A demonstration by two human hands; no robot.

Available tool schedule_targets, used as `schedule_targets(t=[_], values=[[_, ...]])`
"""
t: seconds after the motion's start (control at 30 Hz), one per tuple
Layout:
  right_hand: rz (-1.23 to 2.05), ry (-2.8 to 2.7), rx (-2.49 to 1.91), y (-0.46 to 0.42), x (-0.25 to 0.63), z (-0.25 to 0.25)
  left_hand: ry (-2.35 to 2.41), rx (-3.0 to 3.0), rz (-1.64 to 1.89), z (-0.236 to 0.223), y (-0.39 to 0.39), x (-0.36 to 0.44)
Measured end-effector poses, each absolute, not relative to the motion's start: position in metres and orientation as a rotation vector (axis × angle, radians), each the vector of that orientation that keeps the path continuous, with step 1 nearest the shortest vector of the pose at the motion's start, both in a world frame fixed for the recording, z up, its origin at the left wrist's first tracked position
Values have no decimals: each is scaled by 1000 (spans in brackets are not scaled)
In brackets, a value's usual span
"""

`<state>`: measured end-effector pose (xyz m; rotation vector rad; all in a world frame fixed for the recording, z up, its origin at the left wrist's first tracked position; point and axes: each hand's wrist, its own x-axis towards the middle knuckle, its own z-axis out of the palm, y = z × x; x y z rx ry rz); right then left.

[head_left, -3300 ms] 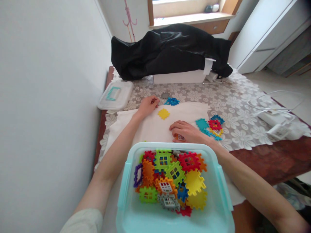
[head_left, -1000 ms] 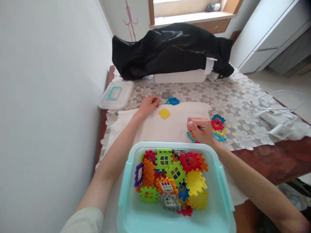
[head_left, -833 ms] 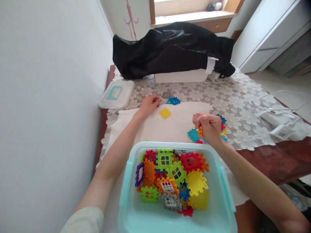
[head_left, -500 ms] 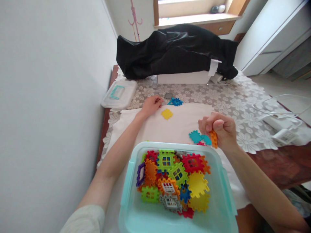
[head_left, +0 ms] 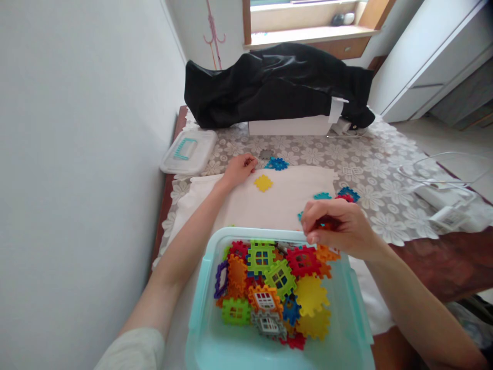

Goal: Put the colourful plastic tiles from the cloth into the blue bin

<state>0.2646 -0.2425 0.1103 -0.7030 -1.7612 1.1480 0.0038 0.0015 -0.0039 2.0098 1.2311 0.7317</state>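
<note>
My right hand (head_left: 339, 231) hovers over the far right rim of the teal bin (head_left: 198, 303). Its fingers are pinched on a small orange tile (head_left: 326, 225), mostly hidden by them. The bin holds several interlocking plastic tiles (head_left: 277, 288) in red, green, yellow, orange and blue. My left hand (head_left: 238, 168) rests on the far edge of the white cloth (head_left: 277, 205), fingers curled, beside a grey tile (head_left: 265, 153) and a blue tile (head_left: 277, 164). A yellow tile (head_left: 263, 182) lies on the cloth just right of that hand.
Loose teal, red and blue tiles (head_left: 339, 195) lie at the cloth's right edge. The bin's lid (head_left: 188, 150) sits at the far left. A black cover (head_left: 277, 82) drapes a white box (head_left: 288, 125). Cables and a charger (head_left: 442, 205) lie at the right. A wall runs along the left.
My right hand picked an orange tile up from the loose pile at the right and carried it back to the bin's rim. My left hand stayed put.
</note>
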Motion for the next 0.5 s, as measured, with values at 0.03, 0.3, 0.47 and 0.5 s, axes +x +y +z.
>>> schedule_targets(t=[0.03, 0.3, 0.47, 0.5], values=[[1160, -1745, -744, -245, 263, 112, 1226, 2012, 736, -4, 2, 4], [1154, -1706, -656, -247, 259, 117, 1222, 2009, 736, -4, 1, 3], [906, -1761, -1040, -222, 281, 95, 1225, 2000, 727, -5, 2, 3], [867, -1839, -1169, -218, 286, 89, 1230, 2000, 726, -5, 3, 3]])
